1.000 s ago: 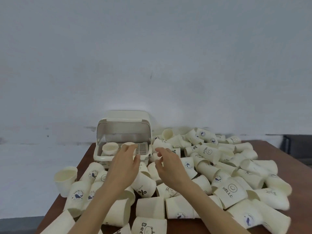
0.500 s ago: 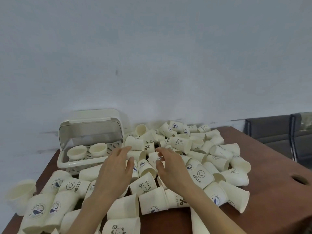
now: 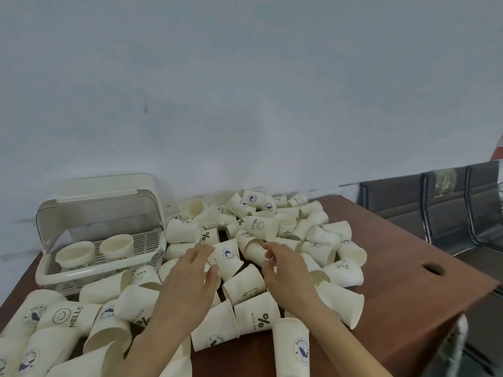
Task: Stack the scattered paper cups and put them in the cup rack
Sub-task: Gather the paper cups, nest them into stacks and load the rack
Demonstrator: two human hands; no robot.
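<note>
Dozens of cream paper cups (image 3: 260, 227) lie scattered on their sides over a brown table (image 3: 402, 257), piled thickest from the middle back to the wall and along the left front edge. Many carry prints: a smiley with "HELLO", a percent sign, a blue whale badge.

The rack (image 3: 100, 235) sits at the table's back left, a cream box with its lid tipped up. Two cups stand upright, side by side, on its slatted tray.

Both hands reach over the middle of the pile. The left hand (image 3: 190, 284) is spread flat, palm down, fingers straight and slightly fanned, its fingertips beside a whale-badge cup (image 3: 228, 257); whether it touches the cups beneath cannot be told. The right hand (image 3: 285, 270) has its fingers curled, with thumb and fingertips at the rim of a cup lying on its side (image 3: 254, 250); whether they actually pinch it cannot be told.

Dark chairs (image 3: 446, 213) stand along the wall to the right of the table. A round hole (image 3: 432, 268) shows in the tabletop near its right edge.
</note>
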